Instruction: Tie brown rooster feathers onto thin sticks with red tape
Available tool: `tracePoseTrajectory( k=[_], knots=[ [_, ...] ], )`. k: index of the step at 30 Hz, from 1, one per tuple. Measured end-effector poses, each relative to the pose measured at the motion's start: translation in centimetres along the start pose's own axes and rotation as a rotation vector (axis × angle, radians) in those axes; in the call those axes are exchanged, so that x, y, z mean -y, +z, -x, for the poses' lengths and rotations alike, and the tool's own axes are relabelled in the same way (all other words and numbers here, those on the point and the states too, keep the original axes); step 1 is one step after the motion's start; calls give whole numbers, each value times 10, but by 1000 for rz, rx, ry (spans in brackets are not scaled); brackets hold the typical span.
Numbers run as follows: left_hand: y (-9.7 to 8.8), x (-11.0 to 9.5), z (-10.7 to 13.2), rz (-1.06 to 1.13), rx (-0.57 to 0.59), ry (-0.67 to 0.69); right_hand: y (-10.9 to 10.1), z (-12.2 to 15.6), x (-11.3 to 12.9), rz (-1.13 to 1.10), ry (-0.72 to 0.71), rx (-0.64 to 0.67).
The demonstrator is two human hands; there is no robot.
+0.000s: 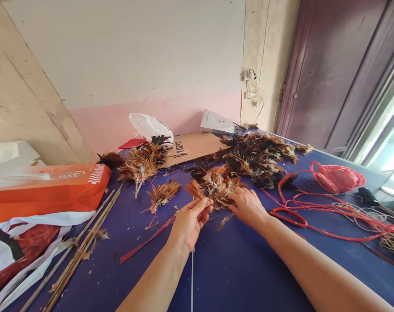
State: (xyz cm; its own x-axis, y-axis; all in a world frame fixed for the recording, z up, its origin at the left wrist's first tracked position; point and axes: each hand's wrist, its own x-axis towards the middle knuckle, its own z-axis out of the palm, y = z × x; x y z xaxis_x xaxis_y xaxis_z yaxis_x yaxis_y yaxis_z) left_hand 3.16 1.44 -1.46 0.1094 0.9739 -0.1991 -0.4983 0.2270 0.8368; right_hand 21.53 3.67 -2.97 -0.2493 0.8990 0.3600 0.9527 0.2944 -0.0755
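Note:
My left hand is closed in a pinch at the near edge of a loose feather pile. Brown feathers stick up from between its thumb and fingers. At the right side of that pile is my right hand, its thumb and forefinger drawn together on a feather at the edge; the fingertips are partly hidden. One small loose feather lies on the blue table below the hands. Left of my left hand rests a small tied feather bunch, with a red plastic strip near it.
Behind are a larger feather bundle, a dark feather heap, cardboard and a white box. Thin sticks and an orange bag lie left. Red plastic cord spreads over the right of the table.

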Motion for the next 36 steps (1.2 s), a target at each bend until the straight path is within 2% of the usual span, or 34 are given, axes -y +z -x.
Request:
tracePoseTrajectory(
  k=[9,19,22,26,29,36],
  knots=[
    [2,-3,3,11,-14,-7,3,-3,-3,-116,6,16],
    [-3,-2,-4,-84,-45,17,-11,-3,-16,-598,11,0],
    [-2,-1,-2,-133,-27,20,-21,-1,-15,-791,25,83],
    [1,1,1,-183,55,35,-32,4,-8,-1059,2,246],
    [3,1,3,-181,115,39,-34,5,-2,-1206,2,319],
    [5,0,7,-157,192,41,-32,7,8,-1261,51,422]
  ],
)
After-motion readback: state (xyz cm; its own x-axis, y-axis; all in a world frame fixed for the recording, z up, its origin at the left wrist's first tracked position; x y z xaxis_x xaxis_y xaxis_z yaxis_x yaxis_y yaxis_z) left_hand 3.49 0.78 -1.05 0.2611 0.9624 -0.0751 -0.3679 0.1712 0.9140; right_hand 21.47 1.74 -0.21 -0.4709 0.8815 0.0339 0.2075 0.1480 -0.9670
